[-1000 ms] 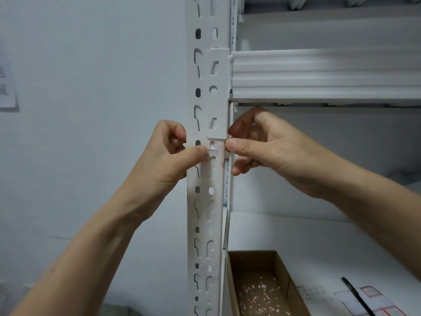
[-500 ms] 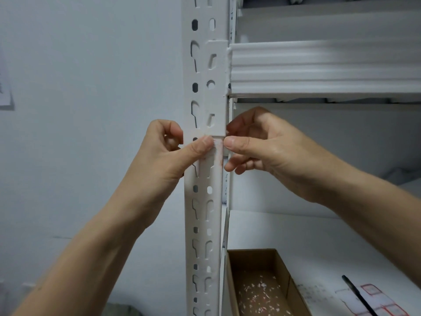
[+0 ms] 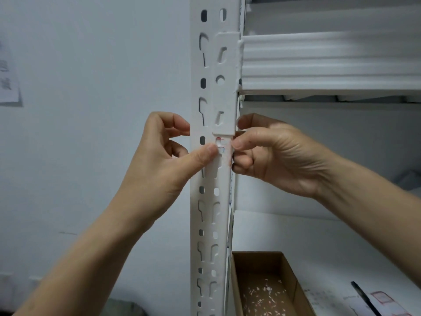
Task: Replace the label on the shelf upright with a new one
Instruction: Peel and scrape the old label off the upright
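Note:
The white perforated shelf upright runs down the middle of the view. A small torn white label with red edging sticks to it just under the beam bracket. My left hand is left of the upright; its thumb tip presses on the label's left part while its fingers are curled beside the post. My right hand is on the right side. Its thumb and forefinger pinch the label's right edge at the upright's corner, and its other fingers are tucked behind the post.
A white shelf beam crosses above the hands. On the lower shelf board lie an open cardboard box holding paper scraps, a sheet of red-bordered labels and a black pen. A paper hangs on the left wall.
My left thumb slid up over the label, then back down and left, uncovering it. The label now looks more torn. My right hand stayed at the upright's right edge.

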